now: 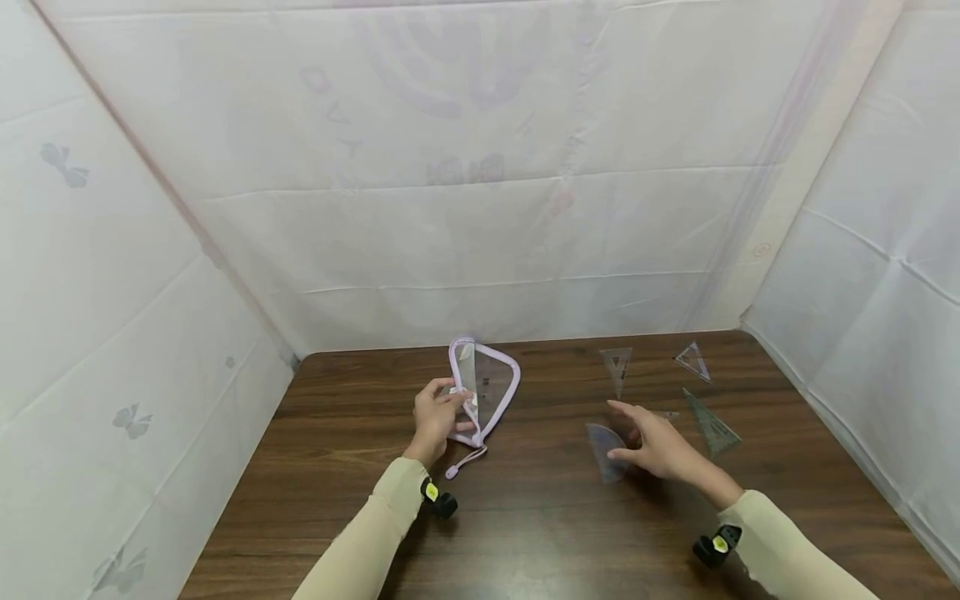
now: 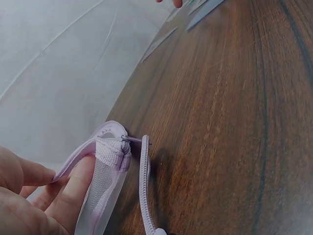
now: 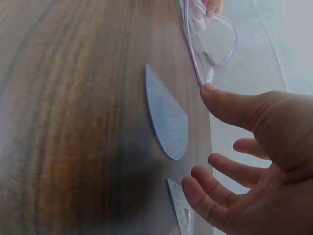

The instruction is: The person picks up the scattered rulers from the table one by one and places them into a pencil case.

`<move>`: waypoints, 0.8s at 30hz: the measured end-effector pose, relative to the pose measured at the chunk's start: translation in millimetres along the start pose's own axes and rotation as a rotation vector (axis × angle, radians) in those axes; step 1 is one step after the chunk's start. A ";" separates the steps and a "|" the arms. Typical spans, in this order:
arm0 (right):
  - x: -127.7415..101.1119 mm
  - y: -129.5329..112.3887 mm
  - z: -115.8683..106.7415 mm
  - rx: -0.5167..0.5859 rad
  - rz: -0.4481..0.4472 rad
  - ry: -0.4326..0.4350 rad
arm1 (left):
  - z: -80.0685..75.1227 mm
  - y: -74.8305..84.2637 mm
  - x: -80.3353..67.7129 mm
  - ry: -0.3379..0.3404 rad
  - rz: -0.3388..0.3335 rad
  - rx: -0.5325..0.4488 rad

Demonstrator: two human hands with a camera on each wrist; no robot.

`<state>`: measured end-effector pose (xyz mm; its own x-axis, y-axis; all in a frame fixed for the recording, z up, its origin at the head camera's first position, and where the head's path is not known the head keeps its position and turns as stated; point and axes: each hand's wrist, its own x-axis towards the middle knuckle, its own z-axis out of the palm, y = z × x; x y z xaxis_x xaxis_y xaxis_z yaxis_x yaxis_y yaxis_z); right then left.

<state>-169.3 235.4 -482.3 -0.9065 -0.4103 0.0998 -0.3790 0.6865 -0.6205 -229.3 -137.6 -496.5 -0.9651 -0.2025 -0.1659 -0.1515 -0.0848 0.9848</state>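
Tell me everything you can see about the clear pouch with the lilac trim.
The pouch is a see-through case edged in lilac fabric with a zipper and a cord pull. It stands tilted on the wooden table, mouth gaping, a clear ruler-like piece inside. The left hand holds its rim; the right hand is apart from it.

No readable text anywhere.
Only faint, mirrored letter shapes and a blurred emblem showing through the white backdrop sheet [image 1: 480, 125], too pale to make out; scale marks on the clear set squares [image 1: 617, 367] too small to read.
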 end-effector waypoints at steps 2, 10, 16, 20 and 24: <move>-2.6 -0.4 1.1 -0.017 -0.006 0.005 | 0.0 -0.2 -0.1 0.003 -0.002 -0.001; -7.7 0.0 7.1 -0.065 -0.019 0.021 | 0.4 -1.0 -0.2 -0.007 0.002 0.004; -6.6 -4.6 11.6 -0.073 0.009 -0.001 | 0.6 -1.3 -0.5 -0.003 0.006 0.005; -5.0 -7.1 14.6 -0.104 0.040 -0.021 | 1.3 -1.8 -0.6 -0.003 0.006 0.003; -3.1 -9.2 17.3 -0.139 0.087 -0.043 | 1.9 -1.6 -0.8 -0.003 0.008 -0.003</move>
<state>-159.9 220.0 -490.3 -0.9294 -0.3687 0.0156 -0.3243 0.7958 -0.5113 -228.7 -135.5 -497.9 -0.9671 -0.1998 -0.1574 -0.1428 -0.0859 0.9860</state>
